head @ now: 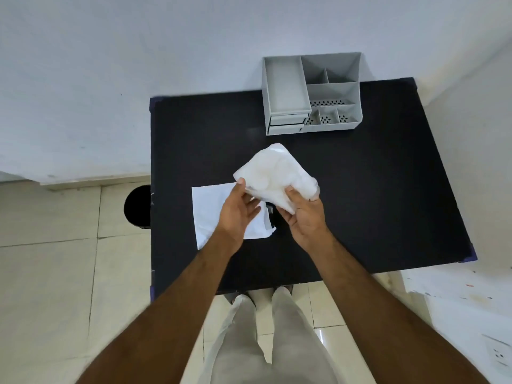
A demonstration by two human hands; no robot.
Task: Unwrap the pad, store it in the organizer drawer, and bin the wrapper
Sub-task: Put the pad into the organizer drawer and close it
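Both hands hold the white pad (274,176) up over the black table (374,203): the left hand (238,212) pinches its left edge, the right hand (303,214) grips its lower right side. A flat white wrapper (210,209) lies on the table under the left hand. Farther back stands the grey organizer (311,95), its drawers at lower left, and a black bin (138,206) sits on the floor beside the table's left edge.

A plain indoor room, likely a home: pale painted wall (110,79), cream floor tiles (55,286), a wall socket (498,356), and beyond the fingers (241,182) a grey desk organizer (311,95) on a black tabletop (374,203).
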